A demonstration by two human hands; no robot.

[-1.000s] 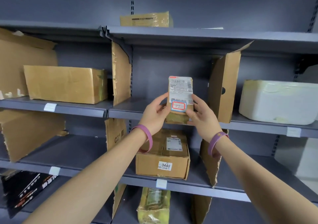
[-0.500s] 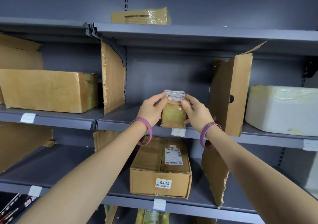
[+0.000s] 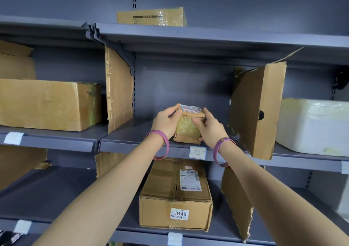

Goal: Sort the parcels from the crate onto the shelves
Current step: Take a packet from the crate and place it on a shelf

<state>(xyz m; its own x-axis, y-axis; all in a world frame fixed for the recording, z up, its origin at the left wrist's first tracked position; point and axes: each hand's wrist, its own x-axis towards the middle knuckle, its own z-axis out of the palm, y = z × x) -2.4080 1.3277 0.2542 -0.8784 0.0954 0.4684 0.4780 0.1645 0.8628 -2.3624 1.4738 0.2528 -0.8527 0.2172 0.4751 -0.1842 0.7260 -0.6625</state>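
The grey shelving fills the view, and the middle shelf (image 3: pixel 136 132) is the one in use. A long carton (image 3: pixel 47 104) lies on the shelf to the left, a white foam box (image 3: pixel 313 124) on the one to the right, and a carton marked 0448 (image 3: pixel 170 192) sits on the level below. Two torn cardboard dividers, left (image 3: pixel 119 89) and right (image 3: pixel 258 109), fence off the bay between them. In that bay the small parcel (image 3: pixel 188 126) stands upright close to the front edge, its base apparently down on the shelf, just above a blank shelf label (image 3: pixel 197 152). The left hand (image 3: pixel 166 121) grips the parcel's left side with curled fingers, and the right hand (image 3: pixel 211 126) grips its right side, thumb across the front.

The parcel looks tall for its base, and its taped wrap bulges. If both hands let go where it stands, it could tip forward over the lip and drop. Pushing it further back, or laying it flat, would likely prevent that. The right divider leans loosely and hangs over the front edge, so a sideways nudge from the withdrawing right arm could knock it.

A second ago the parcel was held high with its printed label facing the camera. Half a second ago it was lower, at the shelf's front edge. Now it is set further in, with the label face turned upward.
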